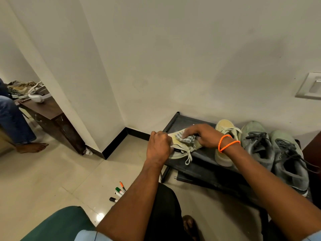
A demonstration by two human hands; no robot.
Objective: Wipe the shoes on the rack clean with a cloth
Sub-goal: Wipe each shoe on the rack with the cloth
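Two hands at work: my right hand (199, 134) presses a striped cloth (185, 137) flat-fingered onto a pale shoe (182, 146); my left hand (159, 145) curls around its end. Shoe sits tipped at the left end of the rack (205, 159). Wiping is underway; next I judge turning it. Left fingertips hidden; three shoes wait rightward.

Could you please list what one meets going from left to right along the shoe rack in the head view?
Left hand → checked cloth under the right hand → upright pale yellow shoe → first grey shoe → second grey shoe.
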